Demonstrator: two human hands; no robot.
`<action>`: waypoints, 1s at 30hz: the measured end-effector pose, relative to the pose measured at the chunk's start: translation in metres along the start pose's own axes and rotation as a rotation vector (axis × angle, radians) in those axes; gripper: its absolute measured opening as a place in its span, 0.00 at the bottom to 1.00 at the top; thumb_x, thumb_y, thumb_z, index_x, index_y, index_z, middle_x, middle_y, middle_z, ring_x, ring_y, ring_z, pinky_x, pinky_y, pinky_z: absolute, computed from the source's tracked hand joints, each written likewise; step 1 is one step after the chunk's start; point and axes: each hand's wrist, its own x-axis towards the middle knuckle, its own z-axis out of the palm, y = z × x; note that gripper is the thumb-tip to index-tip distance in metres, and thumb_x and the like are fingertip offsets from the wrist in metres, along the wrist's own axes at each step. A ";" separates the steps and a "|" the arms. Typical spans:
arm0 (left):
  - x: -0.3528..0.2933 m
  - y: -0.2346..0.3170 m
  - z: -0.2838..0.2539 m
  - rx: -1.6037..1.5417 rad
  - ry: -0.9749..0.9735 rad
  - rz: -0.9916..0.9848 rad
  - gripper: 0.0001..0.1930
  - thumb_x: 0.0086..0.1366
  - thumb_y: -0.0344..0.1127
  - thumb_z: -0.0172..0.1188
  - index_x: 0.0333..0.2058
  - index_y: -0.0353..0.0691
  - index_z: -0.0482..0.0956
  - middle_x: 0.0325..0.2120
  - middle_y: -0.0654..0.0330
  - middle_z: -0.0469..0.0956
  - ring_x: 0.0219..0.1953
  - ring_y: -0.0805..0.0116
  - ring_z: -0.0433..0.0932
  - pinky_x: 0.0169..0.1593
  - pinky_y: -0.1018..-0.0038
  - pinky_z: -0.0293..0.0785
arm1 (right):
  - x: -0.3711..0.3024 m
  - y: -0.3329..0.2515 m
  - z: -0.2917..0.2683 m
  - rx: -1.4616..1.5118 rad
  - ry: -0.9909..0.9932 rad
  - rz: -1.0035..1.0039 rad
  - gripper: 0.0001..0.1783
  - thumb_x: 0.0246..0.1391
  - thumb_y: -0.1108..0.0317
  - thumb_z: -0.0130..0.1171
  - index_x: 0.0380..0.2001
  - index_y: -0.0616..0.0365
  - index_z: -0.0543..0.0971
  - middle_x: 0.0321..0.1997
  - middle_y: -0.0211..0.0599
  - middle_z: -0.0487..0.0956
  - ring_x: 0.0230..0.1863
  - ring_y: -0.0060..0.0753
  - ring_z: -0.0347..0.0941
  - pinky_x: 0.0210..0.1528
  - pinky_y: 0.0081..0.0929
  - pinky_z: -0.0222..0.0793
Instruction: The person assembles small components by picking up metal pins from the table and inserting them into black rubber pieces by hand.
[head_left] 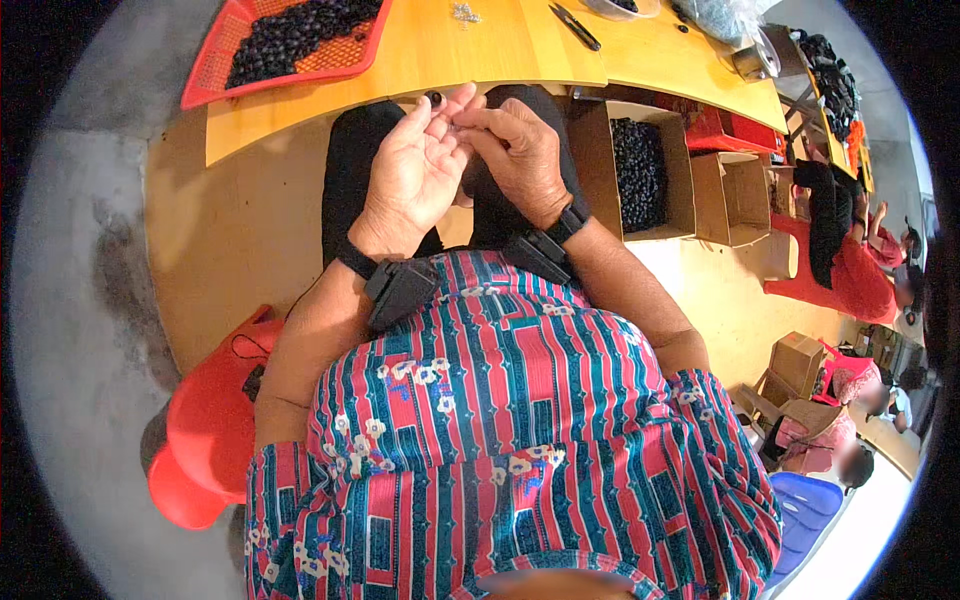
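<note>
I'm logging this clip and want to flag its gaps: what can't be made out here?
- Head view: whatever the right hand pinches is hidden by its fingers.
- The small black piece at the left hand fingertips is too small to identify.
- The red tray of dark pieces is cut off by the top edge.

Grey concrete floor [80, 300] lay under a long wooden table [480, 50], red plastic chairs [205, 430] stood about, cardboard boxes [735, 195] sat on a plywood sheet [240, 230], a blue chair [805, 505] stood at right, even daylight fell throughout.
</note>
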 end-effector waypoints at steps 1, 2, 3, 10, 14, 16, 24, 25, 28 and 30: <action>-0.010 -0.004 -0.007 0.000 0.001 0.003 0.15 0.71 0.41 0.43 0.45 0.34 0.68 0.53 0.52 0.71 0.57 0.60 0.67 0.57 0.68 0.63 | -0.011 -0.001 0.002 0.021 -0.011 -0.011 0.09 0.43 0.72 0.64 0.32 0.53 0.82 0.22 0.36 0.73 0.25 0.35 0.71 0.29 0.27 0.68; -0.020 -0.009 -0.014 -0.009 -0.004 -0.016 0.15 0.71 0.41 0.43 0.44 0.34 0.69 0.53 0.52 0.71 0.57 0.61 0.67 0.58 0.68 0.62 | -0.022 -0.003 0.004 0.041 -0.022 -0.023 0.08 0.44 0.71 0.63 0.31 0.52 0.81 0.22 0.37 0.72 0.25 0.38 0.71 0.28 0.29 0.68; -0.029 -0.014 -0.021 -0.017 -0.009 -0.038 0.15 0.71 0.42 0.43 0.43 0.35 0.69 0.53 0.53 0.71 0.58 0.61 0.66 0.60 0.67 0.61 | -0.034 -0.004 0.006 0.041 -0.021 -0.024 0.08 0.44 0.71 0.63 0.31 0.52 0.81 0.22 0.37 0.72 0.25 0.38 0.71 0.28 0.29 0.68; -0.083 -0.042 -0.059 0.072 -0.021 0.052 0.10 0.68 0.39 0.50 0.41 0.39 0.71 0.49 0.52 0.74 0.52 0.61 0.72 0.60 0.64 0.65 | -0.089 -0.012 0.020 0.191 0.045 -0.052 0.04 0.48 0.71 0.61 0.27 0.58 0.76 0.26 0.37 0.76 0.28 0.39 0.73 0.34 0.30 0.70; -0.087 -0.044 -0.060 0.148 -0.031 0.118 0.08 0.67 0.37 0.52 0.40 0.40 0.72 0.42 0.56 0.76 0.48 0.63 0.75 0.57 0.66 0.69 | -0.087 -0.018 0.022 0.271 0.096 -0.067 0.04 0.50 0.71 0.60 0.26 0.58 0.76 0.27 0.37 0.78 0.29 0.37 0.74 0.34 0.28 0.70; -0.086 -0.043 -0.059 0.176 -0.024 0.131 0.08 0.67 0.36 0.52 0.40 0.40 0.72 0.41 0.57 0.76 0.48 0.64 0.75 0.57 0.66 0.69 | -0.085 -0.022 0.022 0.277 0.100 -0.039 0.04 0.49 0.71 0.61 0.26 0.58 0.76 0.27 0.37 0.78 0.29 0.36 0.74 0.34 0.28 0.70; -0.085 -0.046 -0.063 0.316 -0.014 0.139 0.07 0.66 0.35 0.54 0.40 0.40 0.73 0.38 0.60 0.77 0.45 0.69 0.76 0.52 0.70 0.71 | -0.086 -0.026 0.016 0.168 0.091 -0.005 0.04 0.47 0.73 0.62 0.26 0.58 0.76 0.25 0.36 0.76 0.27 0.33 0.73 0.32 0.26 0.69; -0.085 -0.047 -0.065 0.314 -0.013 0.139 0.07 0.66 0.35 0.54 0.40 0.40 0.73 0.38 0.60 0.77 0.45 0.69 0.76 0.52 0.70 0.71 | -0.087 -0.026 0.016 0.153 0.091 -0.029 0.05 0.47 0.73 0.63 0.26 0.58 0.76 0.25 0.35 0.75 0.27 0.32 0.72 0.31 0.25 0.68; -0.086 -0.048 -0.072 0.345 -0.037 0.144 0.07 0.66 0.35 0.54 0.40 0.41 0.73 0.38 0.61 0.77 0.44 0.70 0.76 0.51 0.71 0.71 | -0.089 -0.025 0.016 0.169 0.043 0.015 0.06 0.46 0.73 0.63 0.26 0.59 0.76 0.24 0.33 0.75 0.27 0.28 0.72 0.31 0.22 0.68; -0.089 -0.046 -0.076 0.291 -0.014 0.044 0.09 0.65 0.37 0.56 0.40 0.41 0.74 0.37 0.61 0.77 0.41 0.70 0.76 0.50 0.72 0.71 | -0.093 -0.023 0.020 0.200 -0.004 0.082 0.06 0.46 0.74 0.64 0.26 0.59 0.76 0.24 0.31 0.74 0.27 0.24 0.71 0.31 0.21 0.67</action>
